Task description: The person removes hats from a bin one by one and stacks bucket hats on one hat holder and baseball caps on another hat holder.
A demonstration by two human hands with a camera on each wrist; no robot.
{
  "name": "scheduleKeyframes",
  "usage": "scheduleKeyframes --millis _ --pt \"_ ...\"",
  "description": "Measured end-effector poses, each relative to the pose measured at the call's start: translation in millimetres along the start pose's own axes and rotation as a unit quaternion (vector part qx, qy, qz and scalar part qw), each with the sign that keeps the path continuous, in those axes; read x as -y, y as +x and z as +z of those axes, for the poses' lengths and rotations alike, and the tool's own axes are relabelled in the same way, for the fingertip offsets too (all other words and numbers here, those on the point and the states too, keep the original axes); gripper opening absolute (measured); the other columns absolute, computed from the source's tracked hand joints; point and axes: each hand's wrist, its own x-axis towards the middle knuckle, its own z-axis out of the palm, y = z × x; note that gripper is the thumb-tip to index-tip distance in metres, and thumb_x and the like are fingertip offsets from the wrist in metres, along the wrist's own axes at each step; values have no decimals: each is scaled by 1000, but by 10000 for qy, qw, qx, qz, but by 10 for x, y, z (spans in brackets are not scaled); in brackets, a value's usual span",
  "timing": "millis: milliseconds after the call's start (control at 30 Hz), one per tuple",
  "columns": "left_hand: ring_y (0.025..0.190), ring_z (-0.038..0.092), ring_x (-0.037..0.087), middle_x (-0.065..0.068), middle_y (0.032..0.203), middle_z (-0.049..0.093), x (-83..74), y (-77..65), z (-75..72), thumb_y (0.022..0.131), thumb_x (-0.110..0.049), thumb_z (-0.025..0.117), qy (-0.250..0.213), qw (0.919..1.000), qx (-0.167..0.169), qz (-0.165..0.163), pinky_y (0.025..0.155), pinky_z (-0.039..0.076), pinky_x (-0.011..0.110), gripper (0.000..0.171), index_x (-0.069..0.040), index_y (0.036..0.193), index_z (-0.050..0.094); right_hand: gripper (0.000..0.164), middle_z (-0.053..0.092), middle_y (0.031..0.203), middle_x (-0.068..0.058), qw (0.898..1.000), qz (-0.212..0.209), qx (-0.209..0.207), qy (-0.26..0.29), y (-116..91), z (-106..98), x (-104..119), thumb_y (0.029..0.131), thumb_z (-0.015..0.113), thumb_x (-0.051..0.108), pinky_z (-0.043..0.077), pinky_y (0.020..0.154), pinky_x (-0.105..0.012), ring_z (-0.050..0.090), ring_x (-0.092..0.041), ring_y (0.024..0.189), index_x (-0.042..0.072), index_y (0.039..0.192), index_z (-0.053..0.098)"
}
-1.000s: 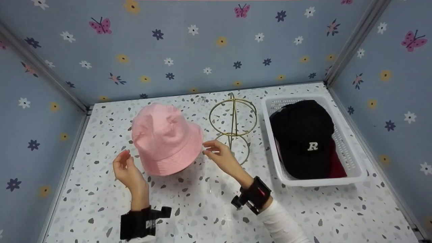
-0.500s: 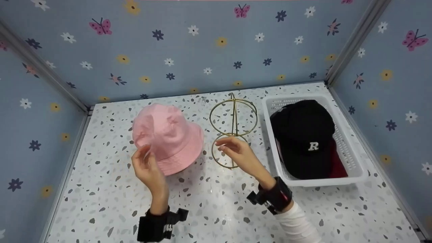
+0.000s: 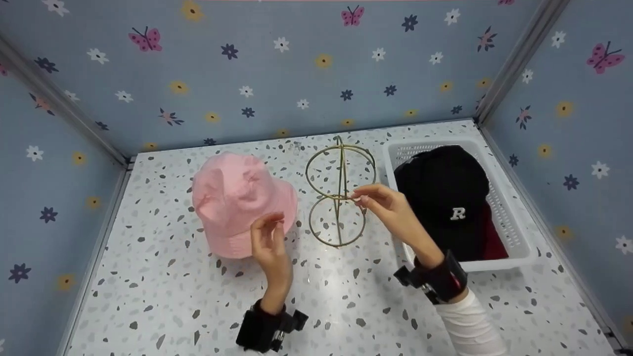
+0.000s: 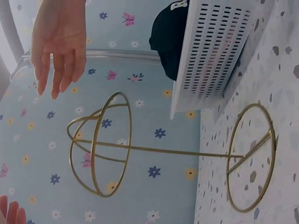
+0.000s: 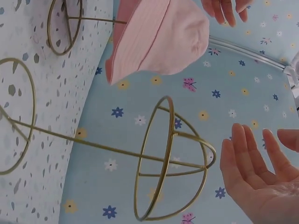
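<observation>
A pink bucket hat (image 3: 232, 193) sits on a gold wire hat stand (image 5: 96, 19), whose foot and stem show below it in the right wrist view. To its right rises a second gold wire hat stand (image 3: 339, 173), bare, with a domed ring frame on top. My left hand (image 3: 271, 242) overlaps the hat's front brim in the head view, fingers relaxed and holding nothing. Beside the bare stand, on its right, is my right hand (image 3: 388, 210). Its fingers (image 5: 254, 156) are loosely extended, apart from the frame in the right wrist view, with nothing in them.
At the right, a white perforated basket (image 3: 521, 247) holds a black cap (image 3: 445, 193) with a white letter R on it. Dark red fabric (image 3: 494, 237) shows under the cap. Flower-patterned walls (image 3: 296, 64) enclose the speckled table (image 3: 163, 296) at the back and sides.
Both hands have moved right: the left from beside the hat to in front of it, the right from the hat's brim to the bare stand. Hat and stands look unmoved.
</observation>
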Motion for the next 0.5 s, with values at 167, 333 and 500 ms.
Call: scheduleKeyframes --millis 167,333,500 --pt "82 55 17 14 86 56 120 -194 116 81 12 46 129 9975 687 86 75 47 26 15 14 96 46 21 61 100 -18 9996 -65 -212 -178 8 -223 -38 88 51 3 49 78 -27 61 -17 86 -7 105 56" --pt "78 56 20 17 84 56 272 -391 241 84 9 49 523 9871 1508 -114 69 47 23 13 8 97 50 18 62 93 -19 9964 -206 -786 -254 57 -505 -134 87 50 -2 50 72 -27 62 -19 79 -11 101 57" --pt "74 58 27 18 83 57 332 -476 384 84 10 49 678 9768 1949 -566 64 48 26 13 9 97 50 18 63 90 -19 9927 -19 -1167 -299 94 -737 -220 86 50 -4 51 68 -25 63 -19 75 -12 100 57"
